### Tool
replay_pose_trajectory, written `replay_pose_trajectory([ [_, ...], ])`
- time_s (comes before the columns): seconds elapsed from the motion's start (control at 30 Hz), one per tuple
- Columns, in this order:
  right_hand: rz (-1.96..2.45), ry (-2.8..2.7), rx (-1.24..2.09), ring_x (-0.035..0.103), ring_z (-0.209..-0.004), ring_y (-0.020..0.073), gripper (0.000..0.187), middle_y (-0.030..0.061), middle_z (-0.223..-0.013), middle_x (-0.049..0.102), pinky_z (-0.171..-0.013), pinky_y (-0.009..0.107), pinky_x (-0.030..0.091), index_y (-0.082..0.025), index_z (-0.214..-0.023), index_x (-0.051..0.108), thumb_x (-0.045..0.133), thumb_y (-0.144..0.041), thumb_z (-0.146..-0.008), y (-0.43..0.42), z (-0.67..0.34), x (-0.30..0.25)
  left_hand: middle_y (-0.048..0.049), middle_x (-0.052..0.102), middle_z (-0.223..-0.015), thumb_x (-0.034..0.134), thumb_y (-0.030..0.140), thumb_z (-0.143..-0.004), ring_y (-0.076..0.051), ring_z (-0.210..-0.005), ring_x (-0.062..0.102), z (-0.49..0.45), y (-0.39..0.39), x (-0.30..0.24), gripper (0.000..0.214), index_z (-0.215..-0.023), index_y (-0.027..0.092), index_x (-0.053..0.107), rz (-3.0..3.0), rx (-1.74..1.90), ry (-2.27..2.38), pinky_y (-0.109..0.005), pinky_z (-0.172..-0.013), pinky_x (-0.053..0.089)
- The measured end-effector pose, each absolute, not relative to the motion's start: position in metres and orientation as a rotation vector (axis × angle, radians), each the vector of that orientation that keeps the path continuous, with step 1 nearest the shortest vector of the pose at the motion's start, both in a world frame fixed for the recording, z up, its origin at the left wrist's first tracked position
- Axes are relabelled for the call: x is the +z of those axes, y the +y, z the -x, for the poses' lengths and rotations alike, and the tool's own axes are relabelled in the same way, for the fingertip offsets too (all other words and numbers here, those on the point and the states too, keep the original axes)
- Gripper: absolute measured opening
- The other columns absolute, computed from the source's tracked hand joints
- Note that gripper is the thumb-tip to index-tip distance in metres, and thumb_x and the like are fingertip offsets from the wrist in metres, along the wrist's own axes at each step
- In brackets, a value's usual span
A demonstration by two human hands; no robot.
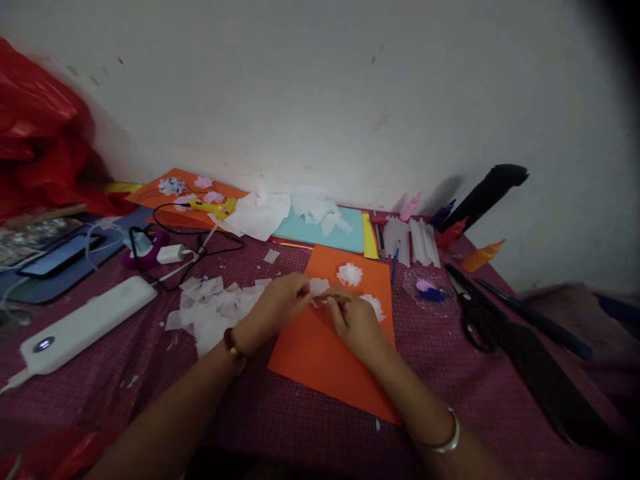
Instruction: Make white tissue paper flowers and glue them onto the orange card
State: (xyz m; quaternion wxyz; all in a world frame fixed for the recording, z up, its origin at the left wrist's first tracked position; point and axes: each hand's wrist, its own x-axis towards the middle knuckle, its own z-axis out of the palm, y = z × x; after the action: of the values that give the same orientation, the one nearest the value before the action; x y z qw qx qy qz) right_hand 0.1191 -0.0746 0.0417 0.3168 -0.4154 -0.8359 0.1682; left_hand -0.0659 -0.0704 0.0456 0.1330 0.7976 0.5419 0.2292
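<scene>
Over the orange sheet [333,350], both hands meet around a small piece of white tissue paper [319,287]. My right hand [359,328] pinches at the paper's lower edge; its fingertips partly hide what they grip. Fingers curled together, my left hand [278,301] is close beside the paper on its left, blurred a little, and what it pinches is not clear. Two ruffled white paper flowers lie on the sheet: one flower [349,274] near the top, the other flower [373,307] behind my right hand. Loose white paper squares [215,310] are heaped at the left.
A yellow glue gun [215,207] rests on another orange sheet with paper flowers. Its cable runs near a white power bank [90,323]. Scissors [475,313], an orange paint bottle [483,256] and white sticks [424,243] lie right. A blue sheet [300,228] is at the back.
</scene>
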Motion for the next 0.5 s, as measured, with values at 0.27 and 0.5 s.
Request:
replay_pose_trajectory([
  [0.27,1.108,-2.383,0.198,0.066,-0.075,0.0184,0.021,0.0066,-0.093,0.071,-0.065,0.026,0.046,-0.020,-0.098,0.062,0.043,-0.014,-0.091,-0.081,-0.117,0.039,-0.0119,0.067,-0.083,0.048,0.009,-0.084,-0.017,-0.071,0.062,0.055,-0.099,0.037,0.020,-0.080,0.010,0.068,-2.736,0.032,1.396,-0.029,-0.069,0.049],
  [0.5,1.083,-2.235,0.314,0.067,-0.079,0.0191,0.023,0.0066,-0.097,0.070,-0.069,0.029,0.047,-0.020,-0.098,0.062,0.040,-0.021,-0.094,-0.079,-0.120,0.040,-0.0064,0.069,-0.078,0.053,0.014,-0.080,-0.015,-0.068,0.061,0.070,-0.092,0.058,0.016,-0.075,0.014,0.067,-2.576,0.297,1.375,-0.025,-0.062,0.044],
])
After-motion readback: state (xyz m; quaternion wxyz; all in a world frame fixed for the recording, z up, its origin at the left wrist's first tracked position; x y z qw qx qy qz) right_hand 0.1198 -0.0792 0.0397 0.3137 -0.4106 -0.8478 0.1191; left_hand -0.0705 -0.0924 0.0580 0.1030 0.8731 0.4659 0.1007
